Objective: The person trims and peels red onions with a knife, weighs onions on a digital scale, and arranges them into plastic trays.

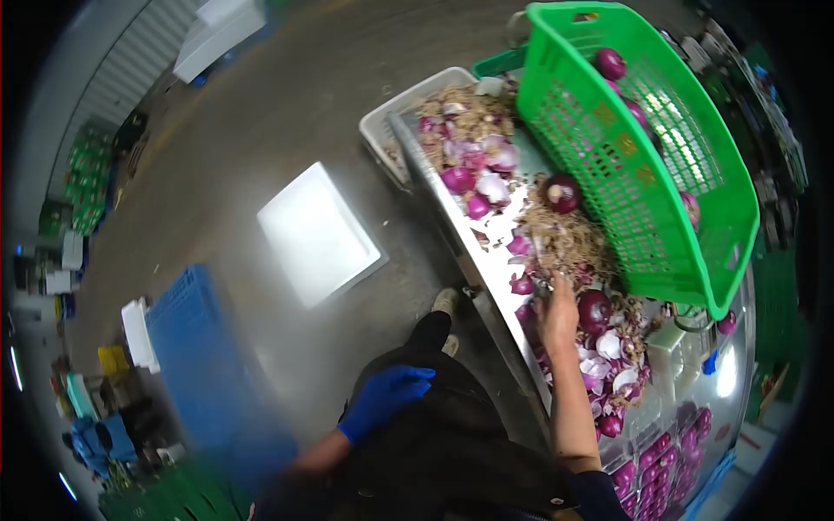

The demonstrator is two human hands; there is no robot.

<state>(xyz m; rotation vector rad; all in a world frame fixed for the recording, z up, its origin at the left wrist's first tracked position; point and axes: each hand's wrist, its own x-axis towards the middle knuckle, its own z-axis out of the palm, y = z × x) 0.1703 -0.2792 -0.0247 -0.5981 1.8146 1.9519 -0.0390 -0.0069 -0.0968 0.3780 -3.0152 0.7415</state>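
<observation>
My right hand (558,319), bare, reaches down among root trimmings (569,239) and peelings on the metal table. Its fingers are bent together at the trimmings, and what they grip is partly hidden. A red onion (595,311) lies just right of those fingers; another red onion (563,193) with a pale cut end sits further up. Small purple onion pieces (522,284) rest along the table edge. My left hand (389,398), in a blue glove, hangs before my dark apron with its fingers stretched out and nothing in it.
A green perforated basket (591,165) holding a few red onions leans over the table's far side. Trays of purple onions (665,464) stand at lower right. A white bin (378,122) adjoins the table end. A white box (317,230) and blue crate (195,347) stand left.
</observation>
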